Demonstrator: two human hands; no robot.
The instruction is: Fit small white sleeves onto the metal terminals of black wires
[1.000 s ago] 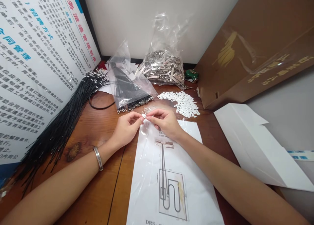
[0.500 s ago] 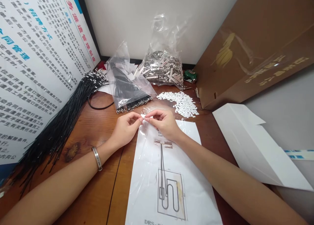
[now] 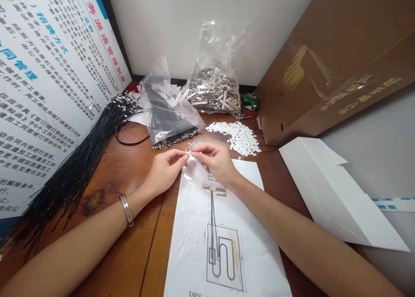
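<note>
My left hand (image 3: 165, 169) and my right hand (image 3: 216, 161) meet above the upper end of a printed sheet (image 3: 191, 245) under clear plastic. Each has its thumb and forefinger pinched together, and the fingertips almost touch. A speck of white shows between them, too small to tell from the sheet behind. Just beyond the right hand lies a heap of small white pieces (image 3: 244, 139). Behind the left hand, a clear bag (image 3: 175, 119) holds black cords with metal ends.
Black cords with white tips (image 3: 84, 154) lie bundled at the left against a printed board (image 3: 48, 72). A clear bag of metal clips (image 3: 214, 91) stands at the back beside a green object (image 3: 249, 100). A brown box (image 3: 324, 63) and folded white card (image 3: 333, 189) flank the right.
Both hands hold nearly the same pinch at the same spot, with only slight finger movement. The whole view has shifted slightly; nothing on the table has visibly moved.
</note>
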